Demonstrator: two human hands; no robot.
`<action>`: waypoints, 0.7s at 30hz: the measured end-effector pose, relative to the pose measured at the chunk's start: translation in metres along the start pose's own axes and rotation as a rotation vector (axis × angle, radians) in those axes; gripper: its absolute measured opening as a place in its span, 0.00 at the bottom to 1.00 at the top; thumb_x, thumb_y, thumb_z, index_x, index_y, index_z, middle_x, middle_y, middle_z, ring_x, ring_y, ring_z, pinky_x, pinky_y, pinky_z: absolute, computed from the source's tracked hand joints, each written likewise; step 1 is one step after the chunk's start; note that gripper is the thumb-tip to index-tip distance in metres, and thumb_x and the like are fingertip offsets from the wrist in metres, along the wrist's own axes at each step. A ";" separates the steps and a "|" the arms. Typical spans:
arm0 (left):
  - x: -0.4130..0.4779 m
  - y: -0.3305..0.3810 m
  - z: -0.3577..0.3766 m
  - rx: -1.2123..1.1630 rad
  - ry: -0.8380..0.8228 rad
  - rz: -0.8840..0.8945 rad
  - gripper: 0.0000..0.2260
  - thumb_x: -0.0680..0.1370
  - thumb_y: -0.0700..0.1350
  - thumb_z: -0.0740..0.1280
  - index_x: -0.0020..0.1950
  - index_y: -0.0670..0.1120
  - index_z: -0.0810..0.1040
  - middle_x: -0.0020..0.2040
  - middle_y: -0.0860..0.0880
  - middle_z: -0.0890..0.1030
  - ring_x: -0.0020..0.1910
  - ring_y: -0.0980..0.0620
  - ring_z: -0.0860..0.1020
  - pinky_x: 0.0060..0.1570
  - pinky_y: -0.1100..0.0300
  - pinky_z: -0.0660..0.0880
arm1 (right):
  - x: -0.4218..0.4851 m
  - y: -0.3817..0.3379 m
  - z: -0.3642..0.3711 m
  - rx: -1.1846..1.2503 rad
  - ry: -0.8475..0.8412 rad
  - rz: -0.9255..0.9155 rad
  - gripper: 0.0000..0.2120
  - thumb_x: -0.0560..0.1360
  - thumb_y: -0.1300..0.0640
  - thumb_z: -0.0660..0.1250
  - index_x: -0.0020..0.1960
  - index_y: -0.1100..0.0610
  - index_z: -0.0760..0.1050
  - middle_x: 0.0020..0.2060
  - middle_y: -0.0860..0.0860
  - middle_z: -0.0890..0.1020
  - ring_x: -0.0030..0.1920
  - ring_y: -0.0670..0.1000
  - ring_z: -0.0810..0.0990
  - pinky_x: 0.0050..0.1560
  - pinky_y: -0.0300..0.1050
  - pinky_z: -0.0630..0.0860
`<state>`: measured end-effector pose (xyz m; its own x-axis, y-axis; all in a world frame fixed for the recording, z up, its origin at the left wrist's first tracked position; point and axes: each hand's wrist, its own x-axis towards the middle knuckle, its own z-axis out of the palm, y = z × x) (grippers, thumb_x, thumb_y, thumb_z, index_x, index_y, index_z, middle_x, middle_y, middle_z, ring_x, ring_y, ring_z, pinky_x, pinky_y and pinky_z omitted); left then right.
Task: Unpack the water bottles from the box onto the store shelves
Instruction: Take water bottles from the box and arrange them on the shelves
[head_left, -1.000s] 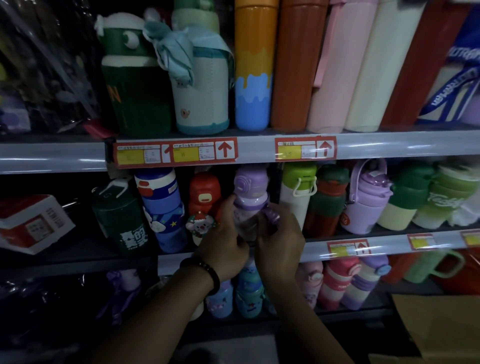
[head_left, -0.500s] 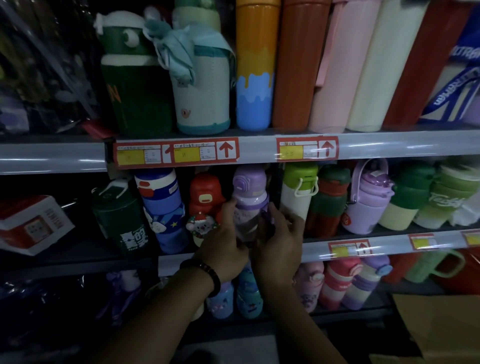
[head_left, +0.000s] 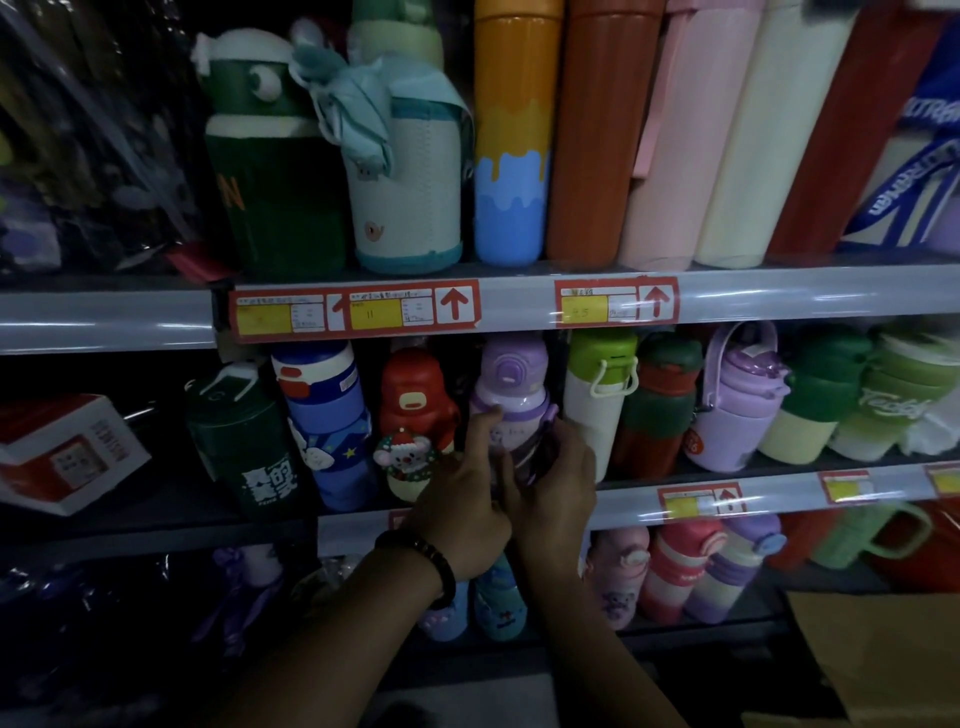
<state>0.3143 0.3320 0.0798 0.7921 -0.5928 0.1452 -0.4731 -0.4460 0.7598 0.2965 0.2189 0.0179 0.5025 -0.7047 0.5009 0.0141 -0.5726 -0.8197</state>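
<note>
Three shelves (head_left: 779, 296) fill the view, crowded with bottles. Tall flasks stand along the top shelf; shorter bottles line the middle shelf (head_left: 779, 493), and more sit on the bottom one. A cardboard box (head_left: 883, 665) shows at the lower right corner. The purple bottle (head_left: 511, 395) stands upright at the front edge of the middle shelf, between a red bottle (head_left: 415, 400) and a white bottle (head_left: 592, 410) with a green lid. The right hand (head_left: 556, 478) is wrapped around its lower body, beside its strap. The left hand (head_left: 457, 514), mostly curled, touches its shoulder with one raised finger. A dark bracelet (head_left: 431, 561) circles the left wrist.
</note>
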 end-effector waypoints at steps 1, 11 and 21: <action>0.000 0.000 -0.001 -0.001 0.006 0.004 0.42 0.77 0.33 0.65 0.78 0.66 0.51 0.63 0.48 0.80 0.58 0.49 0.80 0.57 0.50 0.80 | -0.001 -0.001 0.000 -0.034 0.002 0.000 0.30 0.75 0.47 0.76 0.72 0.58 0.73 0.64 0.56 0.79 0.64 0.57 0.78 0.58 0.50 0.77; -0.003 0.005 -0.007 0.016 0.055 0.009 0.38 0.76 0.32 0.64 0.77 0.65 0.58 0.57 0.55 0.80 0.57 0.52 0.79 0.53 0.59 0.78 | -0.012 -0.022 0.004 0.015 -0.011 0.045 0.48 0.70 0.31 0.62 0.82 0.56 0.62 0.73 0.55 0.76 0.72 0.58 0.77 0.68 0.56 0.77; -0.007 0.015 -0.005 0.189 0.102 0.056 0.38 0.77 0.38 0.63 0.76 0.72 0.55 0.71 0.51 0.77 0.67 0.47 0.77 0.62 0.47 0.79 | -0.007 -0.009 0.012 -0.111 -0.005 0.026 0.46 0.72 0.32 0.59 0.81 0.61 0.63 0.73 0.59 0.75 0.71 0.59 0.77 0.68 0.44 0.68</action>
<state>0.3039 0.3327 0.0930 0.7932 -0.5533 0.2542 -0.5733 -0.5379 0.6181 0.3035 0.2336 0.0185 0.5059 -0.7179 0.4781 -0.0949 -0.5973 -0.7964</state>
